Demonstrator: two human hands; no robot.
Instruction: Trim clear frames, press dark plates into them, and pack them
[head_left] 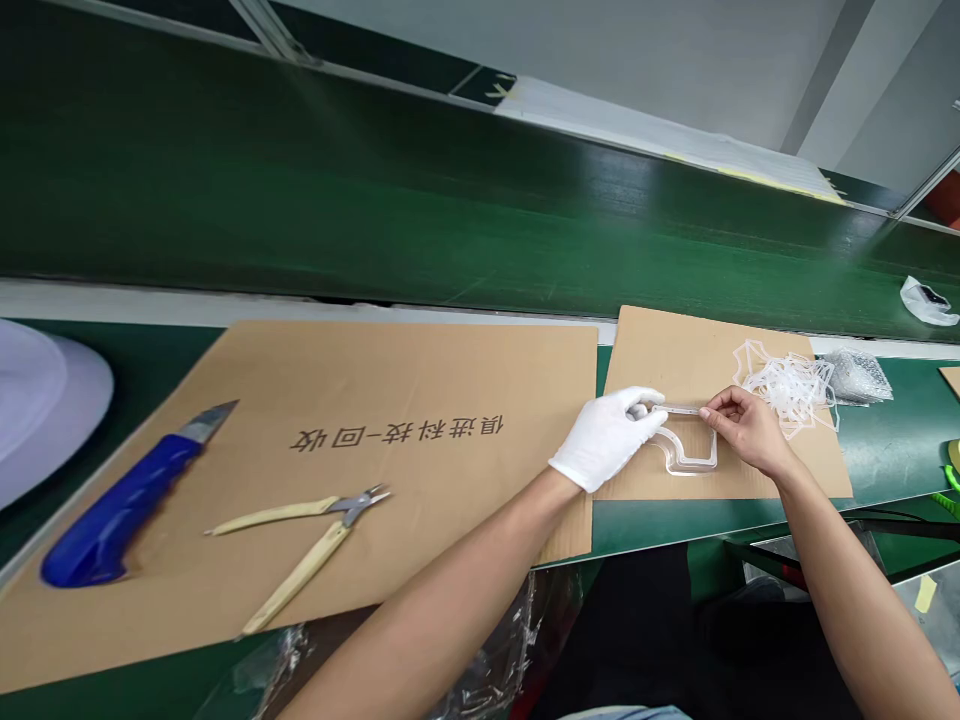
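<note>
My left hand (611,435), in a white glove, pinches the upper left part of a clear plastic frame (691,466). Bare, my right hand (742,425) grips the same frame at its upper right corner with thumb and fingertips. The frame is thin and see-through, with a stepped curve along its lower left side. It is held just over or against the smaller cardboard sheet (652,345); I cannot tell whether it touches. A tangled heap of thin white plastic strips (787,385) lies beyond my right hand.
A larger cardboard sheet (450,370) bears a blue-handled knife (124,510) and open cutting pliers (330,510). A white round object (52,400) stands at the far left. Bubble wrap (859,377) lies beside the strips. Behind runs a raised green ledge (375,200).
</note>
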